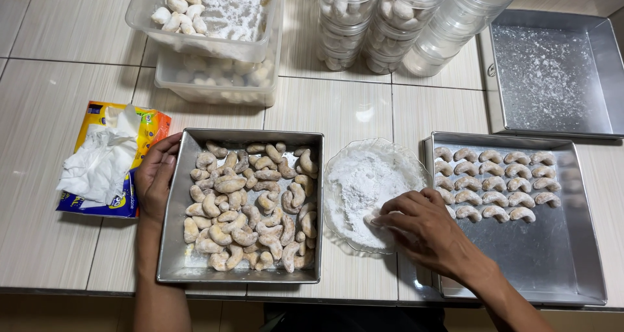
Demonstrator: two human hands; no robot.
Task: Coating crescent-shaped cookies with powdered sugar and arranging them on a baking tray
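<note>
The right hand (426, 231) pinches a sugar-dusted crescent cookie (377, 216) in the clear glass plate of powdered sugar (364, 189) — between two square metal trays. The left hand (156, 176) lies open against the left tray of bare cookies (244, 205); the right tray (520, 254) holds coated rows — all on pale glossy tiles (65, 65).

This looks like a home kitchen given over to small-batch cookie making. The counter (338, 111) is faced with pale striped tiles and grey grout lines, and it is crowded with baking ware: square metal pans (175, 241), one heaped with crescent-shaped cookies (250, 202), a glass dish of white powdered sugar (364, 182), stacked clear plastic tubs (214, 46) and round lidded jars (383, 26) already filled with sugared cookies (household containers, not commercial packaging). A soft pack of tissues (110, 160) lies at the side.
</note>
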